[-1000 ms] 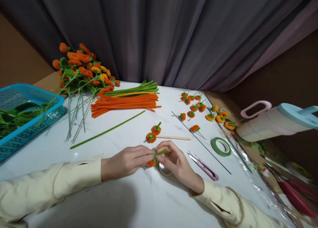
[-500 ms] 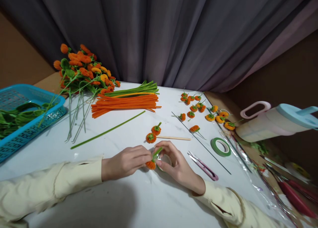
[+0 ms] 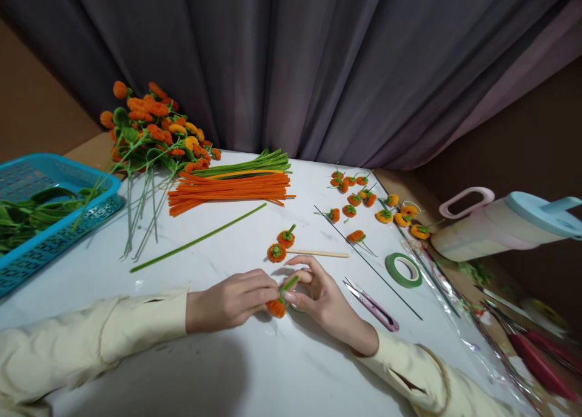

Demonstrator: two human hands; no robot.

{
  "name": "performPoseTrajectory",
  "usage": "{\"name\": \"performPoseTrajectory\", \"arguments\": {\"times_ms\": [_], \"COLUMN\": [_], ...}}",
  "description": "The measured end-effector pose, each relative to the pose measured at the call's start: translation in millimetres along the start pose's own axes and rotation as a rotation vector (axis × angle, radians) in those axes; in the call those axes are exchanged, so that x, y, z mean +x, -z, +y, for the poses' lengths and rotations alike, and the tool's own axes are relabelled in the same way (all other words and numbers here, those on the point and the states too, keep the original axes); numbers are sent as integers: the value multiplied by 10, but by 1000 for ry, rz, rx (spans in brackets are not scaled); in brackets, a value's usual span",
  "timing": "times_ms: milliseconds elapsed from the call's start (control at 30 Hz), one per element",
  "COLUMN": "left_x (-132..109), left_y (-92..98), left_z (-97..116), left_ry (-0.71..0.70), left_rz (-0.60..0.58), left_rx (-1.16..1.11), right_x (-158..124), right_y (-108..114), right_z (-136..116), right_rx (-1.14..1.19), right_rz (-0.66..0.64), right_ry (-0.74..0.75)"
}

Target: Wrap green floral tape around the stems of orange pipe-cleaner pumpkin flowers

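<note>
In front of me, my left hand (image 3: 236, 300) pinches a small orange chenille flower (image 3: 276, 308) by its side, with the fingertips partly hidden. A short green pipe cleaner (image 3: 290, 282) sticks up from the flower's top. My right hand (image 3: 325, 299) has its thumb and a finger closed at the base of that green piece; the index finger arches above. Partly covered by the right hand, a round object lies on the table; its kind is hard to make out. Just beyond the hands are two orange flowers with green centres (image 3: 277, 252) and a thin wooden stick (image 3: 321, 254).
Pink-handled snips (image 3: 375, 308), green floral tape (image 3: 404, 270) and a dark wire (image 3: 368, 262) lie right. Orange pipe cleaners (image 3: 231, 191), finished flowers (image 3: 150, 117) and a blue basket (image 3: 97, 214) are left and back. A tumbler (image 3: 491, 226) stands at far right.
The green piece on the flower tilts a little more to the right and sits slightly lower. The fingers of my right hand have shifted slightly around it; my left hand keeps its hold.
</note>
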State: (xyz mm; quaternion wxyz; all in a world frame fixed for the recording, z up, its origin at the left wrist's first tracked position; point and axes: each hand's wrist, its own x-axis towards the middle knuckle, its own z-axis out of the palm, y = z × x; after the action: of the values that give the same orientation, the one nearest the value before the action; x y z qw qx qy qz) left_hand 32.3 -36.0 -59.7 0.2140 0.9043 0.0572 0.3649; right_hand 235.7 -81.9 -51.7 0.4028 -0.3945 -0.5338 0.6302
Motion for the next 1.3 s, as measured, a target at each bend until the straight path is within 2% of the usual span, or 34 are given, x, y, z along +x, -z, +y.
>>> {"name": "performPoseTrajectory", "arguments": {"times_ms": [233, 500, 900, 1300], "left_x": [22, 38, 32, 14], "left_y": [20, 7, 30, 5], "left_z": [20, 29, 33, 24], "left_ry": [-19, 19, -94, -78], "left_rz": [-27, 1, -28, -2], "left_rx": [13, -23, 193, 171], "right_x": [-15, -39, -39, -33], "right_y": [-9, -7, -19, -32], "right_z": [-36, -119, -115, -130], "right_rx": [70, 55, 104, 85], "right_rz": [-34, -21, -18, 2], "right_ry": [-14, -45, -70, -76]}}
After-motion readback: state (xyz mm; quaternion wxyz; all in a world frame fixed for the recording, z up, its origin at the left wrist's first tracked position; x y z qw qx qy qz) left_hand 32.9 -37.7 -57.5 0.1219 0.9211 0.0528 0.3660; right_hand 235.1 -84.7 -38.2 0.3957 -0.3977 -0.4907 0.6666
